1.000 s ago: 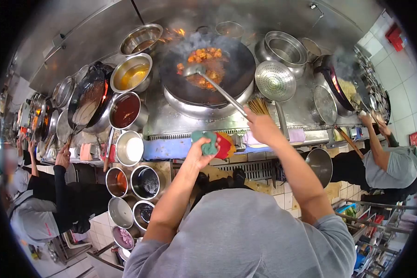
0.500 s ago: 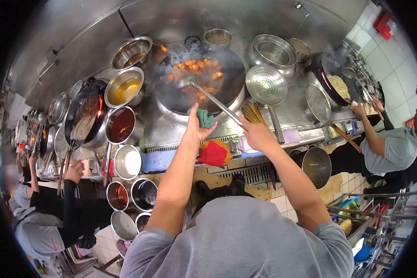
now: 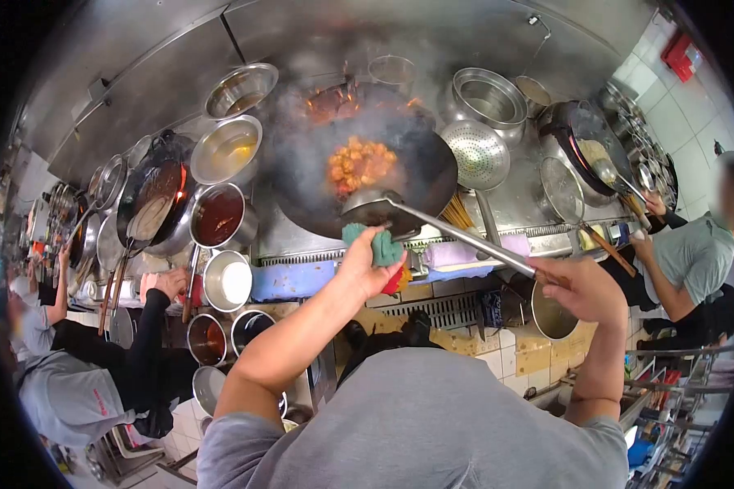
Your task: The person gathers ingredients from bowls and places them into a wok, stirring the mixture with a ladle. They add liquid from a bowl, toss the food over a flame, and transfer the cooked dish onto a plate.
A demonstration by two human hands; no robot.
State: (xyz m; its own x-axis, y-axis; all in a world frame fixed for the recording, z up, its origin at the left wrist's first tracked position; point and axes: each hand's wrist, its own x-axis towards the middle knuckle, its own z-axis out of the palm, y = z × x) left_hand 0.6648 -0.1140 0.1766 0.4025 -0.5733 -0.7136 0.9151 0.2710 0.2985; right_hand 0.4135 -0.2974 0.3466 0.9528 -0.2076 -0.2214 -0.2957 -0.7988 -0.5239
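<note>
Your left hand (image 3: pixel 365 265) clamps a green cloth (image 3: pixel 377 243) over the wok (image 3: pixel 359 167) rim at the stove's front edge, shielding you from heat. Your right hand (image 3: pixel 583 287) is closed around the ladle (image 3: pixel 465 238) handle; its bowl rests against the wok's near rim.

Steel backsplash (image 3: pixel 139 57), white tiled wall (image 3: pixel 701 98) and floor.

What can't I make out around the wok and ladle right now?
Head view only:
- Wok handle and near rim: covered by the green cloth in the left hand.
- Ladle bowl contents: hidden, seen from behind.
- Ladle handle end: inside the right hand.
- Far side of the wok: blurred by smoke.
- Burner below: hidden by the wok.
</note>
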